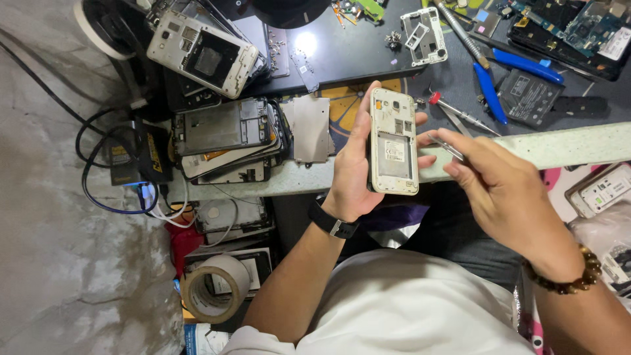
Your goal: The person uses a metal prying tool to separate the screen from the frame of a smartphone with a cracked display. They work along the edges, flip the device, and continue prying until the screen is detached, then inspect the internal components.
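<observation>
My left hand grips a white phone with its back cover off, held upright above the table edge; the empty battery bay faces me. My right hand pinches slim metal tweezers whose tip points at the phone's right side. A black watch sits on my left wrist and a bead bracelet on my right.
A stack of dismantled phones and a white phone frame lie at the left. Blue-handled pliers, a red-tipped screwdriver, a black battery and circuit boards lie at the right. A tape roll sits low left, cables beside it.
</observation>
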